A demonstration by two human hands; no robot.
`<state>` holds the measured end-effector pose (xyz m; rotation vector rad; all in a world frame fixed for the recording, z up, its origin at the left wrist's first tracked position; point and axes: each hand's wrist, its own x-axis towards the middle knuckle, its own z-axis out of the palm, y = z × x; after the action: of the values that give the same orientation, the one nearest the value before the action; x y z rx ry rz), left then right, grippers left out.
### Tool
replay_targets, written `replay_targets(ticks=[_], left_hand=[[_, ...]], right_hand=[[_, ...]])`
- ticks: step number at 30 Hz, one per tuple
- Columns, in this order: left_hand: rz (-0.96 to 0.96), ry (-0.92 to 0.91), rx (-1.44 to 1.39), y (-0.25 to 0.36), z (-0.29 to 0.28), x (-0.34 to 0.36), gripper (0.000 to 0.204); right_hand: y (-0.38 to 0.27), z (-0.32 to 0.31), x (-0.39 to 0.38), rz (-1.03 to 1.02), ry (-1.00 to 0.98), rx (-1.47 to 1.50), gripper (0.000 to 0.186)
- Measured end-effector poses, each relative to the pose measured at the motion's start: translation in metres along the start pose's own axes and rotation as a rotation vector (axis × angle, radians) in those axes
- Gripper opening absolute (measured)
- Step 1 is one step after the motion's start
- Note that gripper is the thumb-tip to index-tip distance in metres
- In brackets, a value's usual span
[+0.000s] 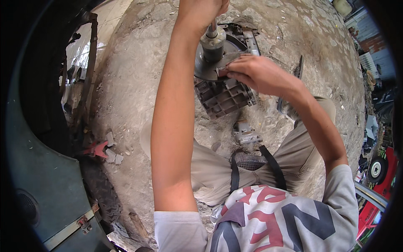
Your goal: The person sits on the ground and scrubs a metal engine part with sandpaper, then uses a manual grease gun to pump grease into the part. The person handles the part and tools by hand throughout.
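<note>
The right hand [268, 75] pinches a small reddish-brown piece [222, 73], perhaps abrasive paper, between thumb and fingertips, its grip drawn together on the piece and set against the face of a dark disc [204, 69]. Holding it out at the fingertips seems meant to bring it to the disc while keeping the knuckles away from the cylindrical collar [213, 48] at the centre. A bright shaft [213, 28] stands up from that collar, and the left hand [203, 11] is curled near its top, likely to steady the assembly; the upper edge of the view crops the fingers, so whether that grip is clenched on the shaft cannot be told. The disc sits above a ribbed metal casing [224, 98] on the stony ground [130, 75], probably placed before the spread legs [294, 151] so both arms can reach it. The left arm [172, 113] extends almost straight forward, while the right arm [323, 117] bends out at the elbow, its forearm slanting inward and the fingers aimed leftward. Nearer the body, a small grey metal part [245, 132] lies between the knees; well off to the left are a red stand [98, 149] and a tyre [100, 189].
</note>
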<state>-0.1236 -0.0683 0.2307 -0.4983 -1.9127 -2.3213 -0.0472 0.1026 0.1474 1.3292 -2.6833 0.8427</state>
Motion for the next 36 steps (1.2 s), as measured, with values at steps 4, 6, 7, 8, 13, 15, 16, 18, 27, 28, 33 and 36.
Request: replay_targets(ticks=[4, 6, 7, 8, 13, 15, 16, 18, 27, 28, 33, 36], left_hand=[[0.038, -0.019, -0.001, -0.003, 0.002, -0.001, 0.043], [0.008, 0.025, 0.000, -0.002, 0.002, -0.003, 0.043], [-0.004, 0.046, 0.002, -0.001, 0.001, -0.003, 0.043], [0.019, 0.058, 0.011, -0.002, 0.000, -0.002, 0.042], [-0.039, 0.125, -0.009, -0.002, 0.002, -0.001, 0.042], [-0.042, 0.157, -0.010, -0.005, -0.002, 0.000, 0.039], [-0.038, 0.164, -0.022, -0.010, -0.005, 0.002, 0.037], [0.093, 0.023, -0.003, -0.006, -0.012, 0.001, 0.038], [0.077, 0.187, 0.224, 0.023, 0.007, -0.020, 0.036], [0.133, 0.196, 0.213, 0.030, 0.004, -0.019, 0.036], [0.353, 0.177, 0.060, 0.078, 0.017, -0.003, 0.050], [0.408, 0.203, 0.130, 0.074, 0.018, 0.002, 0.051]], right_hand=[[-0.003, -0.005, -0.008, 0.088, -0.045, -0.005, 0.018], [-0.003, -0.004, -0.011, 0.049, -0.039, -0.056, 0.018], [-0.002, -0.004, -0.011, 0.028, -0.034, -0.083, 0.018], [0.003, -0.002, -0.014, 0.028, 0.013, -0.128, 0.019], [0.011, -0.013, -0.016, 0.203, 0.203, -0.125, 0.024], [0.007, -0.009, -0.009, 0.218, 0.450, -0.016, 0.025], [0.002, -0.007, -0.003, 0.244, 0.551, 0.049, 0.025], [0.001, 0.000, 0.011, 0.240, 0.671, 0.118, 0.026], [-0.005, 0.028, 0.023, 0.188, 0.545, -0.108, 0.038], [-0.006, 0.024, 0.024, 0.190, 0.520, -0.134, 0.037], [-0.023, 0.009, 0.018, 0.242, 0.395, -0.386, 0.036], [-0.025, 0.003, 0.019, 0.200, 0.355, -0.397, 0.037]])
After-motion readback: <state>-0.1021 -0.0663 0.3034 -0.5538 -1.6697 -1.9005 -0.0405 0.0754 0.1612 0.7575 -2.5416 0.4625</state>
